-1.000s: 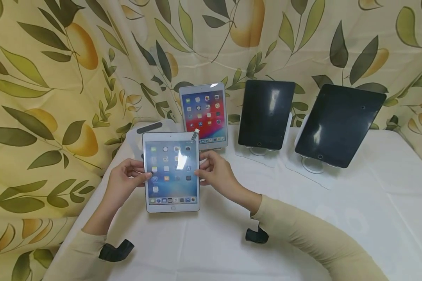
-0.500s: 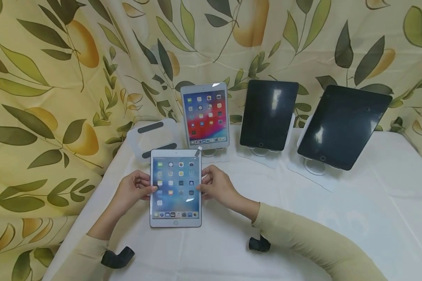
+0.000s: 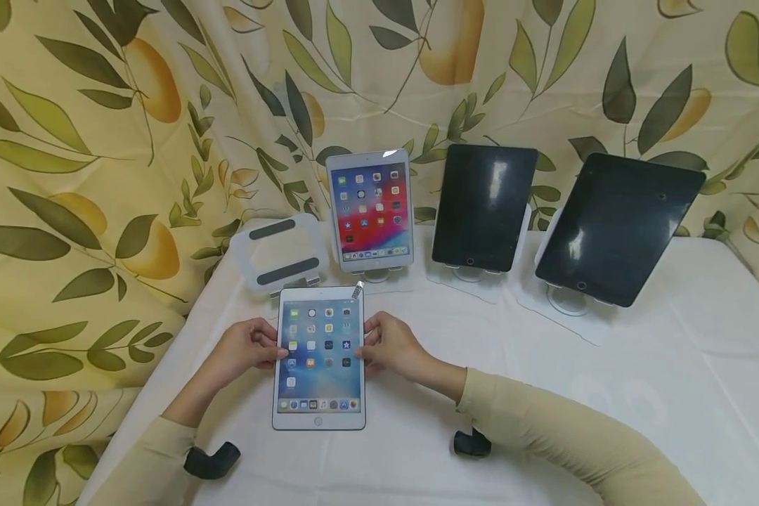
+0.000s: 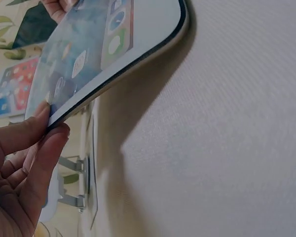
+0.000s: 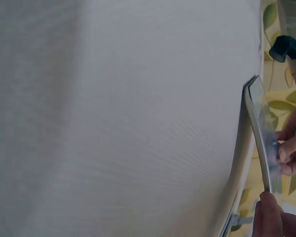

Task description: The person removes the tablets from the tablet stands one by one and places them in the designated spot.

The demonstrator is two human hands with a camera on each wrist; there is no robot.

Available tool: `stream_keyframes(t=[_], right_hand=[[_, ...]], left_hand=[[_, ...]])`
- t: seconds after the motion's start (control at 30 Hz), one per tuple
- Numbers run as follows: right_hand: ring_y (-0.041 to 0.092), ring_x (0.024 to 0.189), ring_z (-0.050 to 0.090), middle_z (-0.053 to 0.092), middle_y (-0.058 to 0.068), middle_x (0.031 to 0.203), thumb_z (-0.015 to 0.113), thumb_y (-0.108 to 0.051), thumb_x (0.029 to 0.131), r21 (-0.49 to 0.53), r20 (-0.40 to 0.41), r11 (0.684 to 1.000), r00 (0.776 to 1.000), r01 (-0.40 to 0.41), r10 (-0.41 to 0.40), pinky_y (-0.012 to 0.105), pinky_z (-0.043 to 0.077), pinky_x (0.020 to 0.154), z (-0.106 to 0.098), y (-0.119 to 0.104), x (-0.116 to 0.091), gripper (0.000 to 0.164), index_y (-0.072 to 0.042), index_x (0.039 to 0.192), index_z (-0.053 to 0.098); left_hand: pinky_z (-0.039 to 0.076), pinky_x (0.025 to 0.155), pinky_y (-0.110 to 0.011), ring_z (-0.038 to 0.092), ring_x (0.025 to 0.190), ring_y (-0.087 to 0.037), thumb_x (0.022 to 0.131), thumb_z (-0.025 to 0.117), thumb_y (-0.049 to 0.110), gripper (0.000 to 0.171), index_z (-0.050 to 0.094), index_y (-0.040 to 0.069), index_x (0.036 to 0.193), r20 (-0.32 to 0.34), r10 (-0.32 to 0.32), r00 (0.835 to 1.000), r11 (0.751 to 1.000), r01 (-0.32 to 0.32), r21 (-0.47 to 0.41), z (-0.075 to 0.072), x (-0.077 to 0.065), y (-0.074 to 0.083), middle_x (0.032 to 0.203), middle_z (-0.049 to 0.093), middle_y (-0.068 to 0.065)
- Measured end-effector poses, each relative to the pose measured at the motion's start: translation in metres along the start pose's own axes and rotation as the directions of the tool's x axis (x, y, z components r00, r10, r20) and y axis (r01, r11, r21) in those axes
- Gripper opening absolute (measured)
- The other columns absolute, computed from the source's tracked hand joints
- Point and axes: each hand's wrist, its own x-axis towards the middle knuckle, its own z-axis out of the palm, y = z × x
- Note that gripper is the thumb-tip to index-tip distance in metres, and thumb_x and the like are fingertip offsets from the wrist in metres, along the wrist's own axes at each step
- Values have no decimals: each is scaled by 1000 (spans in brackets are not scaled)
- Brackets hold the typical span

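Left hand [image 3: 247, 345]: in front of stand [image 3: 287, 271], pinching held tablet [image 3: 319, 358], left edge. Held tablet, lit: front-right of stand. Red-blue-screened tablet [image 3: 372, 211]: right of stand. Right hand [image 3: 393, 344]: front-right of stand, pinching held tablet, right edge.

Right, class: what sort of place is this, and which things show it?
Probably an indoor tabletop display set-up: a leaf-and-fruit-patterned curtain hangs behind a white-covered table, where three tablets stand propped in a row beside an empty tablet stand.
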Motion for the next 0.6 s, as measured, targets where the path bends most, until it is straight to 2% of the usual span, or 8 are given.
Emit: stream_keyframes(t=[0.17, 0.33, 0.6], right_hand=[[16, 57, 66, 65, 10, 77, 70, 5, 79, -12, 34, 1000, 999, -5, 6, 29, 56, 56, 2, 5, 2, 32, 7, 103, 50], [14, 57, 65, 65, 10, 75, 73, 3, 77, -63, 46, 996, 997, -59, 62, 26, 56, 56, 1, 8, 8, 31, 6, 100, 51], [12, 52, 64, 65, 9, 68, 75, 2, 75, -127, 71, 985, 989, -120, 130, 24, 55, 55, 4, 10, 21, 26, 5, 91, 56]], left_hand=[[57, 58, -31, 63, 62, -14, 78, 75, 3, 28, 56, -8, 95, 28, -28, 999, 999, 28, 19, 1, 3, -4, 71, 65, -7], [57, 59, -31, 63, 63, -14, 79, 74, 5, 28, 56, -9, 95, 62, -34, 997, 999, 32, 36, 3, 9, -9, 72, 66, -7], [55, 56, -28, 61, 57, -12, 77, 76, 7, 26, 60, -7, 92, 70, -51, 996, 996, 45, 83, 2, 15, -13, 67, 64, -4]])
